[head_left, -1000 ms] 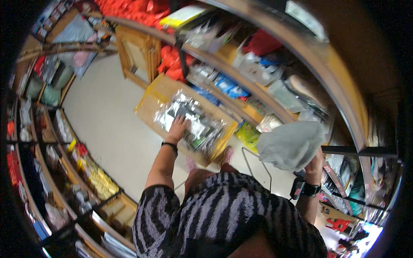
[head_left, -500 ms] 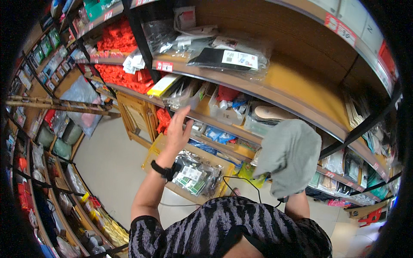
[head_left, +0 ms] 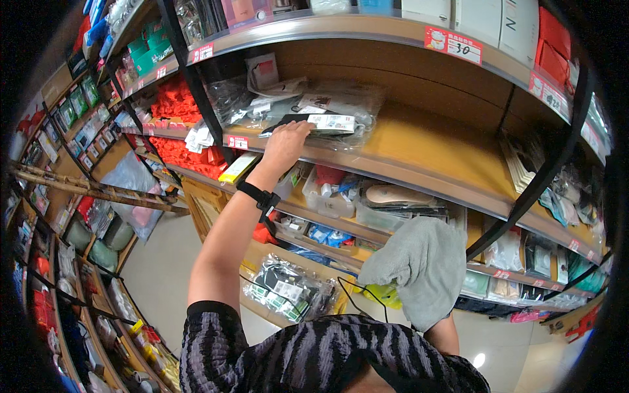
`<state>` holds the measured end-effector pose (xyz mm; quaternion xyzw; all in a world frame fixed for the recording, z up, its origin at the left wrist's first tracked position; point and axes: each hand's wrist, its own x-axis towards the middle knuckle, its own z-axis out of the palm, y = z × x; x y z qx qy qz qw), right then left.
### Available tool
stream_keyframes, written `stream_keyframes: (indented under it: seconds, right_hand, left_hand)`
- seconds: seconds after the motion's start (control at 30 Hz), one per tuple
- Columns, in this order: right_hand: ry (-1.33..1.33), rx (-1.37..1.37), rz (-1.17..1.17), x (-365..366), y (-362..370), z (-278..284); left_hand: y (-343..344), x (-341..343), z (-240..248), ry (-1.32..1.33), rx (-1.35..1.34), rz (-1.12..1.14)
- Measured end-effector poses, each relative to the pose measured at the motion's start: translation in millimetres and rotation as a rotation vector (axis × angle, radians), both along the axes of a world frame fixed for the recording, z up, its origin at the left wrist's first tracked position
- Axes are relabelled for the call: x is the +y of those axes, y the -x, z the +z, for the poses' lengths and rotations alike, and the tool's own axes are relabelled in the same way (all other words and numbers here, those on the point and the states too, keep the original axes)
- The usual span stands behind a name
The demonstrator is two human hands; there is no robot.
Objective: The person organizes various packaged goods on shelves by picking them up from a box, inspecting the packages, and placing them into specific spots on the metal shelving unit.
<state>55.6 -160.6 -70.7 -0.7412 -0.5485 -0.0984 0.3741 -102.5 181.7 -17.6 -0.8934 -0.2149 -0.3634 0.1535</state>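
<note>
My left hand (head_left: 288, 145), with a black band on its wrist, is at the front edge of a wooden shelf. Its fingers are closed on the near left edge of a flat black package (head_left: 285, 121) with a white label; the thumb is hidden. Clear plastic bags (head_left: 363, 105) lie behind and around that package. Over on the right, my right hand is covered by a grey cloth (head_left: 413, 268) that it holds up in front of the lower shelves. Only my right forearm (head_left: 445, 334) shows below the cloth.
Under this shelf stand clear plastic bins (head_left: 327, 202) and a tan insole-shaped piece (head_left: 403, 194). A carton (head_left: 252, 272) of bagged goods sits on the floor near my body, with a black cable (head_left: 354, 304) beside it. Dark metal posts (head_left: 200, 98) frame the shelves; bamboo poles (head_left: 85, 187) stick out at left.
My left hand has moved up and forward from above the floor carton to the black package on the shelf. The grey cloth is slightly lower and further left in view. The view has tilted upward.
</note>
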Motion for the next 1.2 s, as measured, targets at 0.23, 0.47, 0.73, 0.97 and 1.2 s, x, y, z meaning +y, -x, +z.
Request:
stream_keyframes:
  seconds: [0.23,0.47,0.73,0.97,1.2]
  right_hand:
    - [0.022,-0.143,-0.049,-5,9,8]
    - [-0.557,1.451,1.086,36,54,93]
    - [-0.599,1.34,0.767,70,24,20]
    - [-0.677,1.222,0.631,83,35,12]
    - [-0.528,1.333,0.447,83,31,0]
  left_hand:
    - [15,-40,33,-0.087,-0.412,0.039]
    - [26,-167,31,0.424,-0.513,-0.219]
    - [9,-206,-40,0.68,-0.523,-0.349]
    - [22,-211,-45,1.185,-0.418,-0.555]
    - [21,-219,-56,1.269,-0.466,-0.518]
